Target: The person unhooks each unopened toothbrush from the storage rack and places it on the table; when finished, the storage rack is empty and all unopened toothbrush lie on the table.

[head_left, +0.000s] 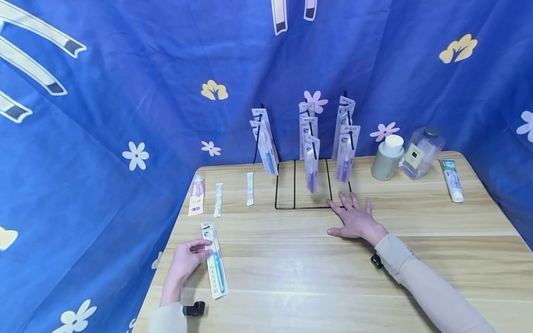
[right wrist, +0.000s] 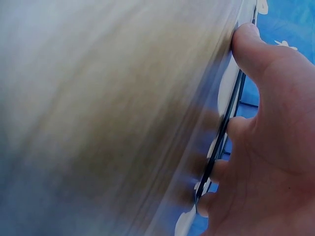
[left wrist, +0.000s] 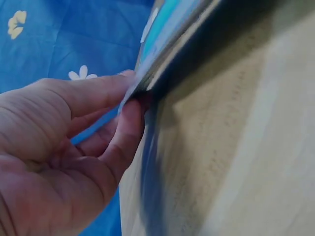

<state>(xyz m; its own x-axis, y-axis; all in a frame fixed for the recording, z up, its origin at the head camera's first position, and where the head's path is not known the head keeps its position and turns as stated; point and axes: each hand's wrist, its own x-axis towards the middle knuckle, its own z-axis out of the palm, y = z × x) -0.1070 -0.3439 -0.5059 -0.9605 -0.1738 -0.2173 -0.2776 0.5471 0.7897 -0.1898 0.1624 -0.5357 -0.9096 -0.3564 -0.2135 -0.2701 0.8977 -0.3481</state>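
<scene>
Wooden surface [head_left: 291, 277] work: left hand [head_left: 187, 259] fingers pinch the toothbrush pack [head_left: 215, 261]; right hand [head_left: 356, 221], fingers spread flat, should steady the wire rack [head_left: 306, 206] for hanging

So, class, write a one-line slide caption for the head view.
Left hand pinches a packaged toothbrush on the wooden table; right hand rests flat at the wire display rack.

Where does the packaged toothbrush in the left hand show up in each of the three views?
Head: packaged toothbrush lower left, pinched by the left hand.
Left wrist: its blurred edge upper centre, between thumb and fingers.
Right wrist: not in view.
Shared landmark: the wooden table.
</scene>
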